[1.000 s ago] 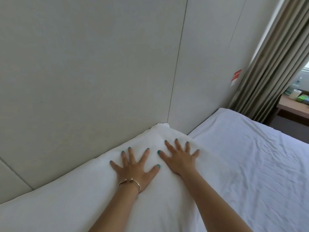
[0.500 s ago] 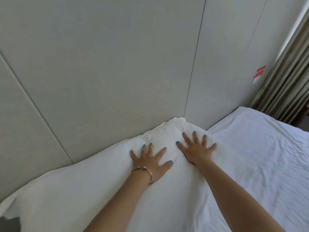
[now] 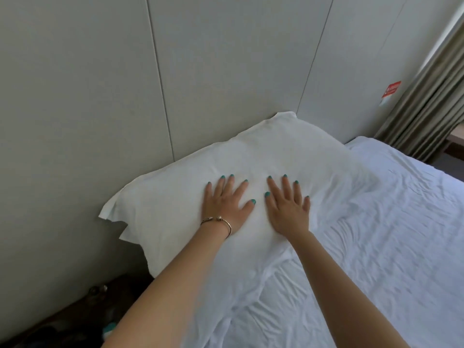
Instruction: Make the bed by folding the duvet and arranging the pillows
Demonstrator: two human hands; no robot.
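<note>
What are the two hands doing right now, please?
Left hand: open, fingers spread, pressing flat on the pillow.
Right hand: open, flat on the same pillow, holding nothing.

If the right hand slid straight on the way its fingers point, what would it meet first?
The right hand lies flat on the white pillow, fingers pointing toward the wall. It would likely cross more pillow, then meet the grey padded wall panel behind the pillow's far edge, though depth is hard to judge.

Dark objects (image 3: 100,295) on the floor beside the bed: blurred, unidentifiable. Red wall label (image 3: 390,89): text too small to read. Curtain (image 3: 426,114) and wooden furniture (image 3: 455,140): cut off by the right edge.
</note>
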